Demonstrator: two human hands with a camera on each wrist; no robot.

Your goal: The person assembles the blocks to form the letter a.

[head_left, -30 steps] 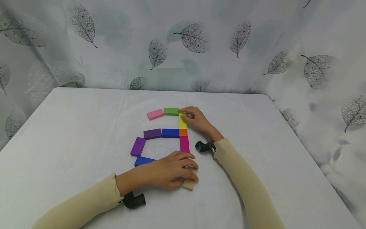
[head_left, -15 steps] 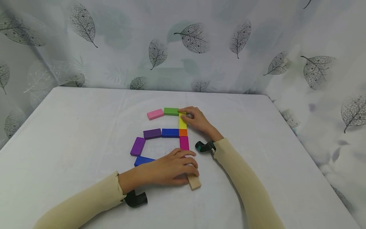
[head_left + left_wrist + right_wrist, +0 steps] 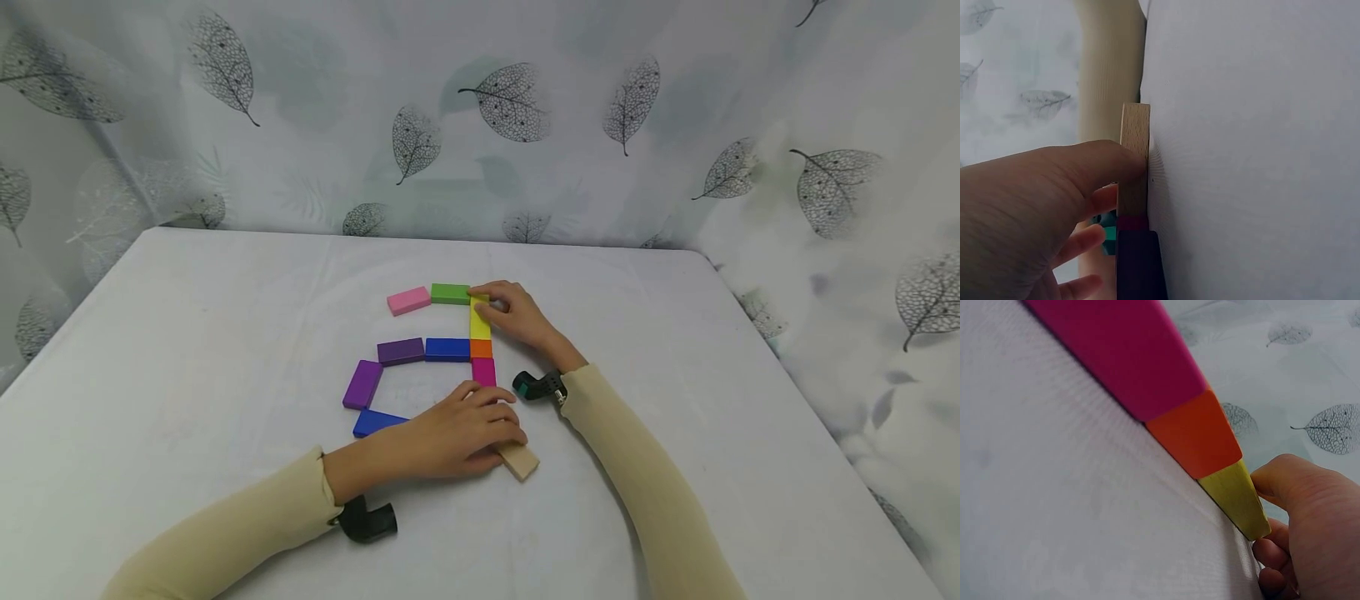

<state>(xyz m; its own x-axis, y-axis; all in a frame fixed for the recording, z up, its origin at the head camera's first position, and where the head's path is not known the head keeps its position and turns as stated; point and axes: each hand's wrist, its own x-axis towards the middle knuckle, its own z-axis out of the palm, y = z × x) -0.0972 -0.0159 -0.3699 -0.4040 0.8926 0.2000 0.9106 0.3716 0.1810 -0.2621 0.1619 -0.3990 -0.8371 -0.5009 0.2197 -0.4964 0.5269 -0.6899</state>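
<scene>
My left hand (image 3: pixel 453 433) pinches a plain wooden block (image 3: pixel 519 461), thumb along its side in the left wrist view, where the block (image 3: pixel 1135 128) lies flat on the cloth. The wooden block slants out to the right near the lower end of a magenta block (image 3: pixel 483 372), which the fingers partly cover. My right hand (image 3: pixel 519 312) holds the far end of a yellow block (image 3: pixel 480 321), thumb on its side and fingertips at its end, in the right wrist view. An orange block (image 3: pixel 1196 434) sits end to end between yellow and magenta.
A green block (image 3: pixel 450 293) and a pink block (image 3: pixel 408 301) extend left from the yellow one. Blue (image 3: pixel 447 349), dark purple (image 3: pixel 401 351) and purple (image 3: pixel 362 384) blocks curve round to a lower blue block (image 3: pixel 378 422), partly under the left hand. White cloth (image 3: pixel 225 358) covers the table.
My left hand has slid slightly right and up, swinging the wooden block's near end out to the right. The right hand has stayed on the yellow block.
</scene>
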